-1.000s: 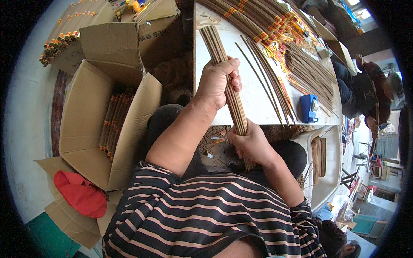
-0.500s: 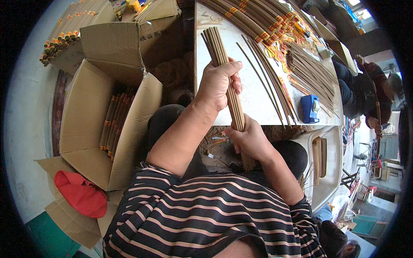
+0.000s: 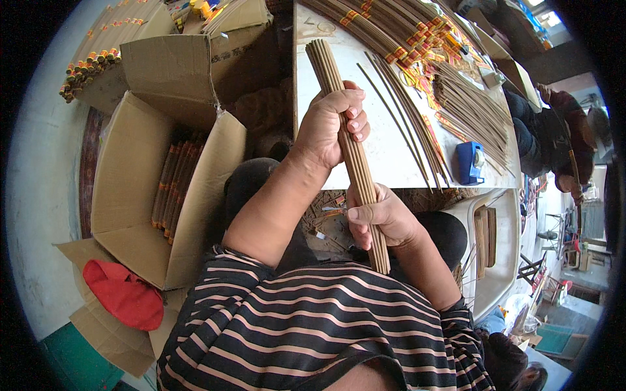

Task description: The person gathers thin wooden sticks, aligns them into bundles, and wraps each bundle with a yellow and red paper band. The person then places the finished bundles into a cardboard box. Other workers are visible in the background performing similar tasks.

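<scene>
Both my hands are closed round one bundle of brown incense sticks [image 3: 357,159], held slanting from the white table's near edge down toward my lap. My left hand [image 3: 329,124] wraps the upper part, thumb across the sticks. Lower down, my right hand [image 3: 381,215] grips the bundle with its thumb over the front. The top ends fan slightly above my left hand, and the bottom ends stick out below my right. To the right of the bundle, loose incense sticks [image 3: 407,120] lie on the table [image 3: 381,166].
Wrapped bundles [image 3: 372,32] with red and yellow bands lie at the table's back. A blue tape dispenser [image 3: 469,163] stands by its right edge. At left, an open cardboard box [image 3: 127,189] holds banded bundles, a red cloth [image 3: 124,293] near it. Another person [image 3: 567,130] is at far right.
The bundle has turned a little and its sticks look more evenly gathered. My right hand has rolled round, showing its thumb and fingers in front, and more of the lower end shows.
</scene>
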The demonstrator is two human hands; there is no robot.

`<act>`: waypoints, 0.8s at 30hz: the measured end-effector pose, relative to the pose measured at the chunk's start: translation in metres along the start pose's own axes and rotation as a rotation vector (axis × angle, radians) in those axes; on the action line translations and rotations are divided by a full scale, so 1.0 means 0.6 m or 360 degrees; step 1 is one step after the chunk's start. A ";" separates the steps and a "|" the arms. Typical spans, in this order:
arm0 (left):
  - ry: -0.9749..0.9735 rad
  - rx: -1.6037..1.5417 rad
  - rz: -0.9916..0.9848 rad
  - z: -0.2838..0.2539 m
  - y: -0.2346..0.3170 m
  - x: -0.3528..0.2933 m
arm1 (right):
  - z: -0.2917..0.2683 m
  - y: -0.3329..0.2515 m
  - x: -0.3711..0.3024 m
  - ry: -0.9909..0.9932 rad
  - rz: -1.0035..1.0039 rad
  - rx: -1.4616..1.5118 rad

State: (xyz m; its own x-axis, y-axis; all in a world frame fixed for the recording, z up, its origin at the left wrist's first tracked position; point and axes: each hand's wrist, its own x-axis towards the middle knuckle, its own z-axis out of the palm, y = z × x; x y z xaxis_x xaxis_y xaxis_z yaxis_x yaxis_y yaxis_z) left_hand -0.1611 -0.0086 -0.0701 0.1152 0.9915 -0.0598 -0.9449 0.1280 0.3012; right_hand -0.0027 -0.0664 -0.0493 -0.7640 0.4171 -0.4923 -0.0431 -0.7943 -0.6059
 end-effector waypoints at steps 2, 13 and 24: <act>0.0107 0.0111 0.0048 0.002 -0.002 0.000 | 0.008 -0.006 -0.001 0.0229 0.0001 -0.0295; -0.0006 0.0033 0.0016 0.004 0.002 -0.004 | 0.007 0.000 0.000 0.0176 0.0022 -0.0221; 0.0004 0.0132 0.0076 0.005 0.003 -0.002 | 0.014 -0.017 0.002 0.0449 -0.0080 -0.0849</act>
State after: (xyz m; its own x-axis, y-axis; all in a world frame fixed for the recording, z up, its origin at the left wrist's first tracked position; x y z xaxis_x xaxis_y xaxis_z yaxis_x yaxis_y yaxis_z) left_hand -0.1619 -0.0094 -0.0667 0.0697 0.9965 -0.0459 -0.9206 0.0820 0.3817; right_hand -0.0088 -0.0616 -0.0387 -0.5660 0.6073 -0.5576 0.3099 -0.4700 -0.8265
